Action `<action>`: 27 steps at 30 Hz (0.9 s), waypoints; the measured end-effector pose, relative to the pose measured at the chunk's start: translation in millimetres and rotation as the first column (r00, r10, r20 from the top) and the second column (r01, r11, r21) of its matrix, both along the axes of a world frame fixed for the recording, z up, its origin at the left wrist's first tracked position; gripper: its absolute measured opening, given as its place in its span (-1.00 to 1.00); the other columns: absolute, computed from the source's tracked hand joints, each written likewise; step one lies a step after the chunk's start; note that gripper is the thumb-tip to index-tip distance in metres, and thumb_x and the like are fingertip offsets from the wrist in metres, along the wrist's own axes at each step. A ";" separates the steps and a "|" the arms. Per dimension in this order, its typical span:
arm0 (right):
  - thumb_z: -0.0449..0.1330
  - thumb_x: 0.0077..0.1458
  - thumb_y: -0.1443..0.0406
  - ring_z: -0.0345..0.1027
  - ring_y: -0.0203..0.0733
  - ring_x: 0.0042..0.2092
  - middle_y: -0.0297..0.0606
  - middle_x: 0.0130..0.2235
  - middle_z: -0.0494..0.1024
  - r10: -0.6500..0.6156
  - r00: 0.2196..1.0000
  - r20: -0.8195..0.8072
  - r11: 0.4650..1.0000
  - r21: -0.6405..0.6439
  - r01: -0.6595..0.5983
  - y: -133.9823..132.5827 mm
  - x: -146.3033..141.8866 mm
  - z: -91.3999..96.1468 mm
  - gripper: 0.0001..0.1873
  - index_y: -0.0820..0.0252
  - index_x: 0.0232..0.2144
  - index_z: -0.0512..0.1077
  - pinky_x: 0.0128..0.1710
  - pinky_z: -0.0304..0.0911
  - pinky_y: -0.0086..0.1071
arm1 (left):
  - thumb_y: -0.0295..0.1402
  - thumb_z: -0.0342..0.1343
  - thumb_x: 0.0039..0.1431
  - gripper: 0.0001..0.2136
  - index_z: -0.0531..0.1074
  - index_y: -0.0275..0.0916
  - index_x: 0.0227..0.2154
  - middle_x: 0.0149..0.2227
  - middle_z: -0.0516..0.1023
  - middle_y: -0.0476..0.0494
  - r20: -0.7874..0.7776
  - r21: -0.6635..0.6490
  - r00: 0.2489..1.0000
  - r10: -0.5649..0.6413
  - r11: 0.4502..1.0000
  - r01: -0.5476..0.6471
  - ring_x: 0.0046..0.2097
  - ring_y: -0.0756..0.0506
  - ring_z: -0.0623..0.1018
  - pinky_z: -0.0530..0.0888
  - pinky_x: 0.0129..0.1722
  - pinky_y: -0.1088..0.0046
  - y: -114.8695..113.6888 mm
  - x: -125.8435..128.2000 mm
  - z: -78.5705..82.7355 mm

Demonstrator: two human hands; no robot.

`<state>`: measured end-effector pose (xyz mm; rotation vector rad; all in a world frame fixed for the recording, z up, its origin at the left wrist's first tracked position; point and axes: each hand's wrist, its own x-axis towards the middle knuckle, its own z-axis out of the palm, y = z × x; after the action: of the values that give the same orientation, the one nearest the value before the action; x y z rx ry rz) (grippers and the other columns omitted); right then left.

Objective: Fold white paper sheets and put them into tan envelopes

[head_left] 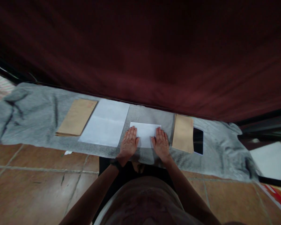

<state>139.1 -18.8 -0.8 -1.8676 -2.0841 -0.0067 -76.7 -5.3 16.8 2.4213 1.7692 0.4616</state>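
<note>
With 12 o'clock straight ahead of me, one expanse of dark red fabric [140,62] fills the view toward 12, and one long, narrow desk [37,109] draped in grey cloth crosses in front of me from 9 to 3. On it I count one large white sheet [104,123], two stacks of brown paper, one small white paper [145,137] and one dark phone [198,140]. Measured from the small paper, which lies directly ahead of my body, the large sheet sits between 9 and 10, with the left brown stack [76,117] farther out that way; the right brown stack [183,134] is at 3, and the phone lies right against its outer side. How many pieces make up each stack I cannot tell. My left grip [128,143] and right grip [161,144] are both fully flattened, palms down, fingers together and thumbs turned inward; nothing is pinched, and each rests on one end of the small paper, covering part of its short edge. My left fingers point between 12 and 1, my right ones just short of 12. The small paper's long axis runs about 9 to 3; the large sheet's runs 7 to 1. One dark band [116,163] circles my left wrist.
</note>
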 end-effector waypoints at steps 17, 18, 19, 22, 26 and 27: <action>-0.13 0.45 0.24 -0.04 -0.10 0.44 -0.11 0.43 0.12 0.203 0.978 -0.036 0.978 -0.031 -0.204 -24.3 -23.3 14.8 -0.43 0.30 0.41 0.06 0.41 -0.04 -0.09 | -0.37 -0.17 0.42 -0.48 0.10 -0.34 0.39 0.42 0.14 -0.27 -0.033 0.044 0.963 -0.269 0.962 0.270 0.45 -0.20 0.09 0.11 0.42 0.06 -34.5 14.0 1.4; -0.11 0.44 0.23 -0.03 -0.11 0.44 -0.13 0.42 0.14 0.237 0.971 -0.038 0.971 -0.033 -0.239 -30.4 -26.0 13.9 -0.43 0.28 0.41 0.07 0.41 -0.04 -0.10 | -0.39 -0.17 0.40 -0.47 0.08 -0.36 0.40 0.42 0.14 -0.28 -0.032 0.048 0.961 -0.275 0.960 0.276 0.45 -0.20 0.08 0.11 0.42 0.07 -34.7 13.6 1.3; -0.09 0.44 0.22 -0.01 -0.11 0.43 -0.13 0.42 0.15 0.251 0.967 -0.036 0.967 -0.034 -0.253 -36.0 -27.5 12.9 -0.42 0.28 0.41 0.07 0.41 -0.04 -0.10 | -0.41 -0.17 0.39 -0.46 0.07 -0.36 0.40 0.42 0.14 -0.28 -0.029 0.055 0.960 -0.278 0.959 0.280 0.46 -0.20 0.08 0.11 0.42 0.08 -35.0 13.1 0.9; -0.04 0.42 0.19 0.02 -0.06 0.42 -0.08 0.41 0.16 0.232 0.973 -0.021 0.972 -0.033 -0.233 -48.4 -23.4 10.0 -0.38 0.30 0.42 0.04 0.41 -0.03 -0.07 | -0.39 -0.15 0.39 -0.44 0.03 -0.37 0.41 0.42 0.13 -0.31 -0.025 0.067 0.967 -0.252 0.965 0.253 0.45 -0.20 0.08 0.13 0.42 0.09 -36.9 9.0 -0.9; -0.01 0.41 0.18 0.05 -0.02 0.41 -0.03 0.41 0.15 0.191 0.981 0.013 0.981 -0.038 -0.191 -56.0 -7.7 9.0 -0.34 0.32 0.43 -0.01 0.40 0.00 -0.06 | -0.33 -0.12 0.40 -0.43 0.03 -0.40 0.41 0.42 0.13 -0.36 -0.038 0.059 0.981 -0.189 0.980 0.191 0.45 -0.22 0.10 0.17 0.40 0.10 -41.2 -3.7 -1.9; -0.01 0.41 0.18 0.06 -0.01 0.41 -0.01 0.41 0.15 0.182 0.983 0.024 0.983 -0.043 -0.181 -57.7 -3.9 9.2 -0.33 0.33 0.43 -0.01 0.39 0.00 -0.06 | -0.32 -0.12 0.40 -0.43 0.04 -0.41 0.40 0.41 0.14 -0.37 -0.043 0.056 0.984 -0.173 0.983 0.175 0.45 -0.23 0.10 0.18 0.39 0.10 -42.8 -7.8 -2.0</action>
<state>135.3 -76.5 8.3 -1.7011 -2.2819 0.0548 -84.5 -48.1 14.8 2.6135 1.5595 0.4578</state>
